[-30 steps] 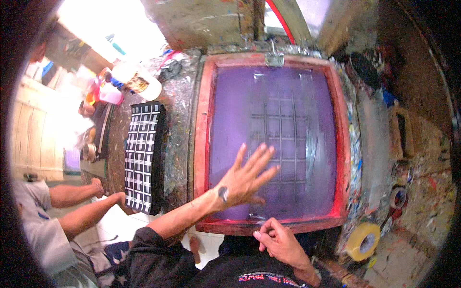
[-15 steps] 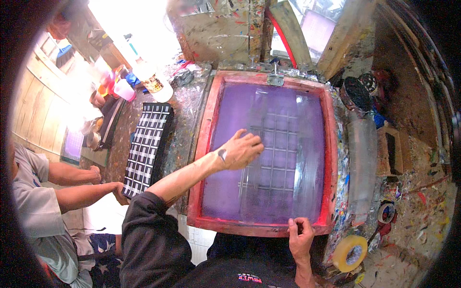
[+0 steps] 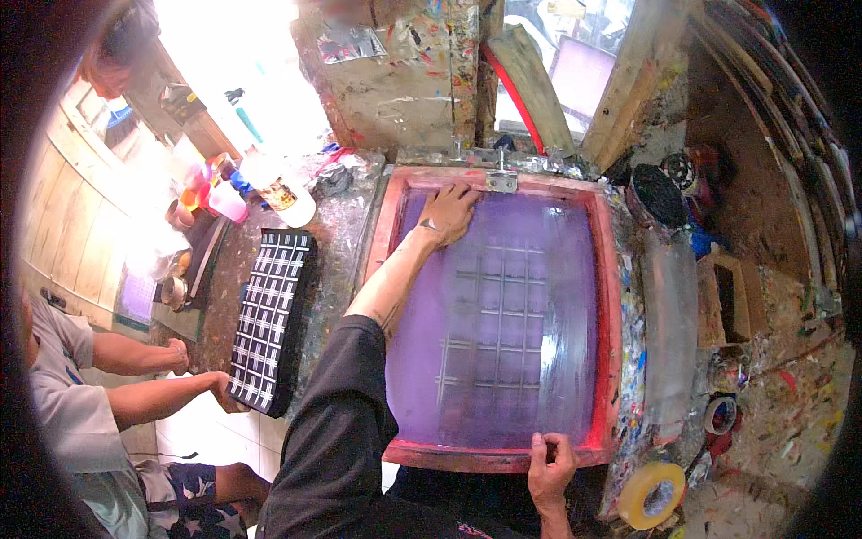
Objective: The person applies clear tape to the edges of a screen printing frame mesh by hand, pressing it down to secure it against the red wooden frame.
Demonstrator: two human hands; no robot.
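In front of me lies a screen printing frame (image 3: 381,220) with red-stained wooden sides. Its purple mesh (image 3: 575,359) has a grid pattern down the middle. My left hand (image 3: 449,214) is at the far left of the mesh, fingers stretched out flat by the far rail, holding nothing visible. At the near rail, toward the right corner, my right hand (image 3: 551,469) is closed with its fingers curled on the frame's edge. A metal hinge clamp (image 3: 501,181) grips the middle of the far rail.
A co-worker's hand (image 3: 222,392) holds a stack of black-and-white checked pieces (image 3: 269,319) at the left. Beyond stand a white tub (image 3: 292,205) and coloured cups. Along the right are a yellow tape roll (image 3: 652,496), a cardboard box (image 3: 725,301) and a dark paint pot (image 3: 658,195).
My left hand has moved from above the middle of the mesh to its far left edge. The right hand stays at the near rail. The whole view has shifted slightly.
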